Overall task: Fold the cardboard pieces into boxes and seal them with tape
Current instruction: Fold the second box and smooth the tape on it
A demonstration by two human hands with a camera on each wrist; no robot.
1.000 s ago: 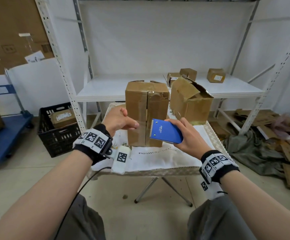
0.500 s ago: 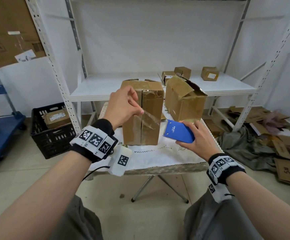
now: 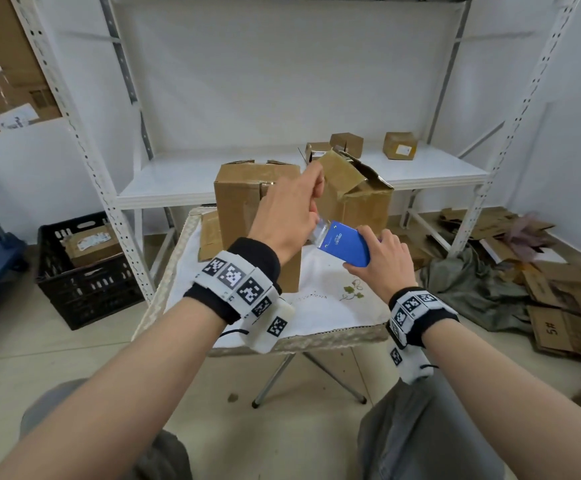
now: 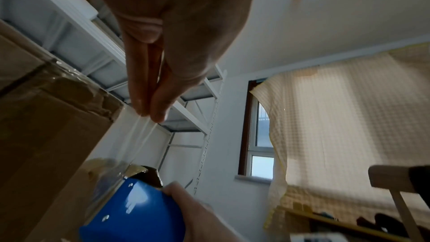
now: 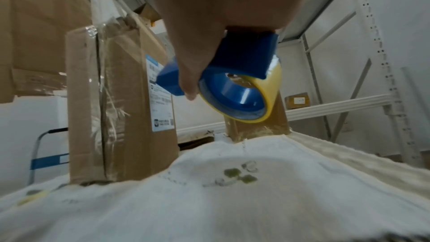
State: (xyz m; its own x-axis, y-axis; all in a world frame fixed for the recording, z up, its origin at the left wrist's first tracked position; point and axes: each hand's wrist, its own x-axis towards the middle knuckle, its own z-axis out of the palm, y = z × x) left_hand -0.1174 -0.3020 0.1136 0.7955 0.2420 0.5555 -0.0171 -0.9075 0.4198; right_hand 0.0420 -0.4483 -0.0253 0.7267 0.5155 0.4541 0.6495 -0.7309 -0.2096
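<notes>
- Tall brown cardboard box (image 3: 247,216) upright on the white-clothed surface (image 3: 330,303), long axis vertical, flap seam facing the person; old tape already over the seam, fresh strip not yet laid.
- Just right of the box: clear tape strip (image 4: 139,135) stretched, pinched by left hand (image 3: 287,216).
- Lower right of the box: blue handheld tape dispenser (image 3: 344,249) gripped by right hand (image 3: 382,263), cutter toward the box.
- Behind the box: second brown box (image 3: 354,199), flaps open, unsealed.
</notes>
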